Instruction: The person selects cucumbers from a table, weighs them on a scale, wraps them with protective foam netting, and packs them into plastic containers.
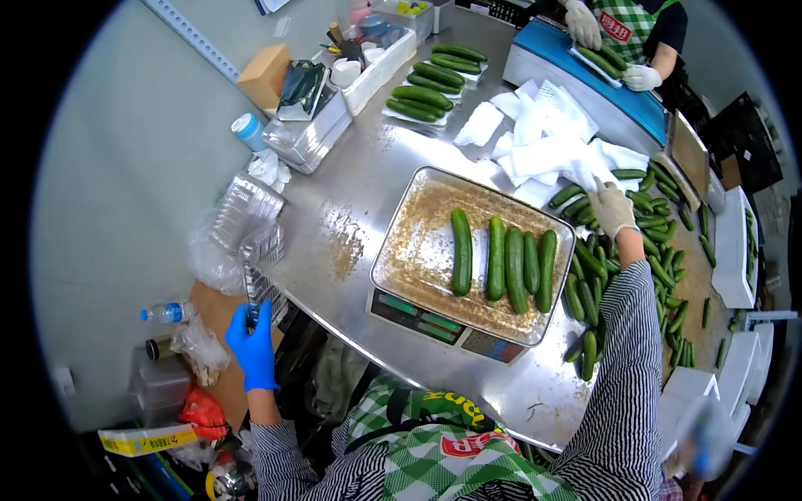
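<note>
Pinching container (258, 280) with left fingers (265, 316), right fingers (600, 192) of unclear grip, five cucumbers (495, 259) in tray (426, 219).

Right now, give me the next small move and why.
Perhaps pinch one white, cloth-like sheet with the cream-gloved right hand: its fingertips sit at the sheets' edge, while the blue-gloved left hand holds a clear, ribbed plastic tray.
</note>
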`<state>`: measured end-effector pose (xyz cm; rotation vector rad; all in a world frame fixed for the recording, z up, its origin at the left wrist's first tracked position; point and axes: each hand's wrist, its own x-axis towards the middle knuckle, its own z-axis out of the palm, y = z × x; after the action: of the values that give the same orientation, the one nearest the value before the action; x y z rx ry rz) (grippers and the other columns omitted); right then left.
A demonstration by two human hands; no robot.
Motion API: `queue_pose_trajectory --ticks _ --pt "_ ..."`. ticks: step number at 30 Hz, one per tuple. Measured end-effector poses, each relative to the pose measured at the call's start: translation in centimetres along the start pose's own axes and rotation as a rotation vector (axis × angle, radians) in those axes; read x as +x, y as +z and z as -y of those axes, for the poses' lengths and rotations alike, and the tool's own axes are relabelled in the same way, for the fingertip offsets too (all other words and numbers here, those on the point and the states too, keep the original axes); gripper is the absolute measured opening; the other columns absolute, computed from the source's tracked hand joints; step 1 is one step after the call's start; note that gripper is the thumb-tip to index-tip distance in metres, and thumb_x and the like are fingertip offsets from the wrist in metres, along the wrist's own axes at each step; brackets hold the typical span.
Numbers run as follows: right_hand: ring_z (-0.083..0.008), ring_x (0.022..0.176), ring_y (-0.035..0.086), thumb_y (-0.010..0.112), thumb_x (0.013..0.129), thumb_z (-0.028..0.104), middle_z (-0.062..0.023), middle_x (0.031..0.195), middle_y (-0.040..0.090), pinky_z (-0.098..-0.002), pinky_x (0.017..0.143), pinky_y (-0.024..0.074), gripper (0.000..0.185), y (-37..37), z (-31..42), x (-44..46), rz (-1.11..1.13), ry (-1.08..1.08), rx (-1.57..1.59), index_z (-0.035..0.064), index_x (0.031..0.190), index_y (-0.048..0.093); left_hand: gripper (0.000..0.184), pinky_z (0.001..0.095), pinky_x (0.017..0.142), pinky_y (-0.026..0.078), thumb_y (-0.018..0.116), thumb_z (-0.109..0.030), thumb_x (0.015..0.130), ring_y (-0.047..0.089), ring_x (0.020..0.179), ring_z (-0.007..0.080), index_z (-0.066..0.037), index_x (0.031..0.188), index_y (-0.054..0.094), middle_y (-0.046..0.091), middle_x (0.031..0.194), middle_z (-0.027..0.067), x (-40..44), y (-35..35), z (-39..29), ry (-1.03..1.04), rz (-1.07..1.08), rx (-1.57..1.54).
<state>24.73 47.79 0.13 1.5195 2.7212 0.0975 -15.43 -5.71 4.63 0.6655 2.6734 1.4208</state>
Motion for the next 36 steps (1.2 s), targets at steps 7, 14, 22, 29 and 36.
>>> queue_pose_trajectory --ticks 7,14,22,29,36 --pt "-0.025 0.105 0.063 0.055 0.098 0.024 -0.0165 0.11 0.066 -0.0377 0.091 0.0523 0.048 -11.2 8.9 -10.7 -0.208 0.462 1.157 -0.0018 0.138 0.049 0.017 0.038 0.093 0.051 0.062 -0.023 0.097 0.062 0.1 0.0219 -0.006 0.097 0.064 0.063 0.11 0.0073 -0.9 5.9 -8.4 -0.16 0.713 -1.2" --pt "-0.0343 0.11 0.061 0.056 0.095 0.018 -0.0206 0.121 0.061 -0.0391 0.094 0.0502 0.036 -7.7 24.4 -23.2 0.071 -0.293 1.151 0.0002 0.125 0.059 0.009 0.0311 0.084 0.051 0.062 -0.008 0.091 0.062 0.09 0.0158 0.0 0.096 0.065 0.066 0.099 0.007 -5.7 11.5 -11.8 -0.458 1.119 -0.832" --pt "-0.0239 0.09 0.066 0.054 0.096 0.027 -0.0192 0.098 0.069 -0.0347 0.085 0.0504 0.041 -4.4 26.6 -29.6 -0.014 0.827 1.52 -0.0047 0.121 0.061 0.005 0.0283 0.071 0.048 0.066 -0.005 0.089 0.058 0.075 0.0106 -0.001 0.087 0.063 0.066 0.086 0.0029 -4.3 8.8 -4.4 -0.363 1.095 -0.675" --pt "-0.0201 0.068 0.065 0.065 0.089 0.012 -0.0139 0.089 0.069 -0.0345 0.067 0.0558 0.026 -9.9 23.4 -27.6 -0.59 0.562 1.221 -0.002 0.111 0.065 0.016 0.0399 0.084 0.049 0.072 -0.013 0.077 0.062 0.102 0.0324 -0.006 0.088 0.063 0.064 0.116 0.0164 -4.2 5.2 -9.6 1.104 1.148 0.389" --pt "-0.0318 0.078 0.068 0.064 0.085 0.024 -0.0154 0.083 0.068 -0.0414 0.075 0.0557 0.022 -9.3 29.4 -27.0 0.267 -0.321 0.989 0.0053 0.095 0.07 0.019 0.0464 0.091 0.048 0.073 -0.023 0.077 0.057 0.117 0.0389 -0.009 0.087 0.065 0.051 0.14 0.0214 -4.6 7.2 -8.8 1.511 1.098 0.254"
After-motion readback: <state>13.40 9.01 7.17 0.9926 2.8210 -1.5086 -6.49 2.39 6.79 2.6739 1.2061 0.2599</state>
